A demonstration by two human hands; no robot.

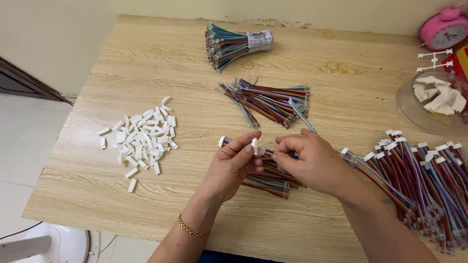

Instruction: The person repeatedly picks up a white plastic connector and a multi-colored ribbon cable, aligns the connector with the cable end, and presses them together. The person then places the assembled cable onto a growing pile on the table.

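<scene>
Pile of white connector housings lying at table's left. Left hand pinching one white housing between thumb and fingertips, more wires tucked under the palm. Right hand gripping a multicoloured wire strip, its end sitting just beside the housing. Loose wire pile lying behind, tied bundle farther back. Finished cables spreading at right, beside clear bowl.

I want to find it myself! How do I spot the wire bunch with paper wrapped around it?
Look at the wooden table, along its far edge near the wall. The wire bunch lies there alone, fanned out leftward. Unlike the loose wires below it, a white paper band binds its right end.
</scene>
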